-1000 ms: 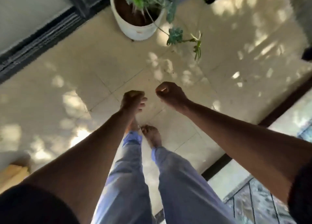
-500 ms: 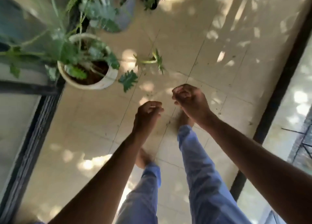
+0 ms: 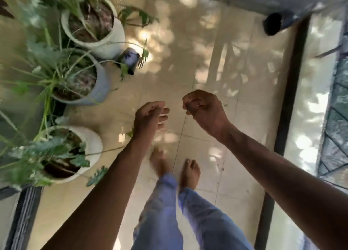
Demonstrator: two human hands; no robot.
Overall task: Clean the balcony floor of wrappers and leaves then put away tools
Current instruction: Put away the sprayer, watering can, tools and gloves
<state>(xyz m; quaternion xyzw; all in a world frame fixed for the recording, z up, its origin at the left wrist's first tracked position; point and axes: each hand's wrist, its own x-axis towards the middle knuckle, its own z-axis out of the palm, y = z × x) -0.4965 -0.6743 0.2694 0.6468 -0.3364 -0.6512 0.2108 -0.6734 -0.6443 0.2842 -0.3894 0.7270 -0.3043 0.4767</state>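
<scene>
Both my arms reach out over the cream tiled balcony floor [image 3: 207,65]. My left hand [image 3: 150,118] hangs loosely curled, its fingers slightly apart and nothing visible in it. Just to its right, my right hand [image 3: 204,110] is closed in a fist, and I see nothing held in it. A few small dark specks [image 3: 225,105] lie on the tile beyond my right hand. My bare feet [image 3: 189,172] and blue trouser legs are below the hands. No broom or dustpan is in view.
Three potted plants [image 3: 90,142] stand along the left, their leaves reaching over the floor. A small blue cup-like thing [image 3: 130,60] lies on its side beside them. A dark pot [image 3: 273,23] sits at the far right corner. A black strip [image 3: 288,99] and a railing [image 3: 337,118] run along the right.
The view has swung so more pots show on the left. My left hand has loosened from a fist. Both hands stay in front of me as my feet step.
</scene>
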